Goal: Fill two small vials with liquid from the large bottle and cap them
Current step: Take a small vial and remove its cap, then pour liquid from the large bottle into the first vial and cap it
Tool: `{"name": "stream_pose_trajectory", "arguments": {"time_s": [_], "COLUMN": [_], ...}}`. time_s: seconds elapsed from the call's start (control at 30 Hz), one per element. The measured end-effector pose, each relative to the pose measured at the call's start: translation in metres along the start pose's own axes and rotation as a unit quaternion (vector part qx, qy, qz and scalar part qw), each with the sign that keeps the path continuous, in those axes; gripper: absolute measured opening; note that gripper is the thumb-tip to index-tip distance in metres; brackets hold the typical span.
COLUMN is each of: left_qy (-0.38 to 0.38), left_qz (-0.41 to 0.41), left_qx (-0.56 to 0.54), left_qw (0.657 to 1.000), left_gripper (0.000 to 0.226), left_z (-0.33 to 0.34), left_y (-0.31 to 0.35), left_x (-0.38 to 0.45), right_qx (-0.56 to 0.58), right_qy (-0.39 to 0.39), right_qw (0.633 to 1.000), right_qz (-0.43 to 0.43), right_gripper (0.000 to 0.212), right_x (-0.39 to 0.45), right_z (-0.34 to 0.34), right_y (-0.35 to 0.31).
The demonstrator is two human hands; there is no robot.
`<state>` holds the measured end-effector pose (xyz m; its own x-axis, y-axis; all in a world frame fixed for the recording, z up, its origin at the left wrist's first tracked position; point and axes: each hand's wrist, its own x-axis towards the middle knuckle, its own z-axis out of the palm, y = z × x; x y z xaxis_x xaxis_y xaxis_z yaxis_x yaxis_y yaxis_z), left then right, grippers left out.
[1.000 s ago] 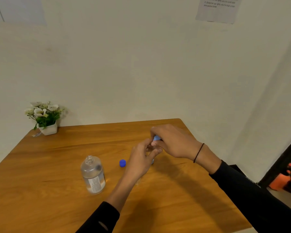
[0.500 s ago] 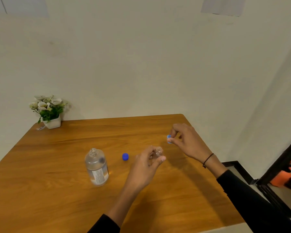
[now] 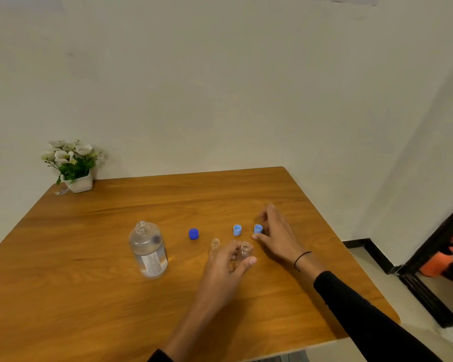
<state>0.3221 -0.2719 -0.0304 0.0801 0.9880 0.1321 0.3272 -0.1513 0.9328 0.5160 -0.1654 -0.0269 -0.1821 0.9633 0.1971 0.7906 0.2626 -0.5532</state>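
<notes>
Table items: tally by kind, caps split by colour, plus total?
Large bottle: 1
Small vials: 2, one standing free, one in the left hand at
Light blue caps: 2, one apart, one at the right hand fingertips
Dark blue cap: 1
Flower pot: 1
Total: 7

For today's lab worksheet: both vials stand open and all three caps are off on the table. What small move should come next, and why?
Probably let go of the light blue cap with the right hand and reach for the open bottle. Both vials look empty and uncapped, and the left hand already steadies one for pouring.
</notes>
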Motion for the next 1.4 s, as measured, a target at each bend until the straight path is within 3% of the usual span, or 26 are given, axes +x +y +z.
{"name": "stream_pose_trajectory", "arguments": {"time_s": [0.1, 0.27, 0.37, 0.63, 0.7, 0.83, 0.97, 1.17, 1.4], "left_qy": [0.007, 0.037, 0.069, 0.156, 0.168, 0.196, 0.209, 0.236, 0.245], "left_qz": [0.017, 0.018, 0.013, -0.004, -0.004, -0.003, -0.008, -0.006, 0.000], "left_qx": [0.002, -0.034, -0.016, -0.007, -0.021, -0.042, -0.047, -0.053, -0.095], "left_qw": [1.000, 0.999, 0.997, 0.988, 0.986, 0.980, 0.977, 0.970, 0.965], "left_gripper": [0.021, 0.037, 0.037, 0.030, 0.029, 0.029, 0.024, 0.030, 0.058], "left_z": [-0.013, -0.048, -0.075, -0.152, -0.166, -0.186, -0.192, -0.196, -0.199], "left_y": [0.010, 0.018, 0.015, -0.007, -0.011, -0.018, -0.024, -0.032, -0.023], "left_x": [-0.015, -0.046, -0.065, -0.094, -0.096, -0.094, -0.087, -0.080, -0.076], "right_qx": [0.013, 0.048, 0.113, 0.217, 0.215, 0.206, 0.229, 0.277, 0.274], "right_qy": [0.024, 0.147, 0.171, 0.091, 0.024, -0.122, -0.110, -0.046, -0.031], "right_qw": [1.000, 0.988, 0.977, 0.959, 0.966, 0.967, 0.965, 0.957, 0.953], "right_qz": [0.012, -0.010, -0.050, -0.158, -0.140, -0.083, -0.060, -0.075, -0.128], "right_gripper": [0.054, 0.044, 0.036, 0.032, 0.045, 0.091, 0.105, 0.072, 0.077], "right_x": [-0.006, -0.018, -0.029, -0.042, -0.043, -0.047, -0.041, -0.040, -0.041], "right_z": [-0.004, -0.011, -0.009, 0.026, 0.041, 0.075, 0.105, 0.125, 0.111], "right_y": [-0.005, -0.041, -0.080, -0.171, -0.185, -0.204, -0.210, -0.220, -0.223]}}
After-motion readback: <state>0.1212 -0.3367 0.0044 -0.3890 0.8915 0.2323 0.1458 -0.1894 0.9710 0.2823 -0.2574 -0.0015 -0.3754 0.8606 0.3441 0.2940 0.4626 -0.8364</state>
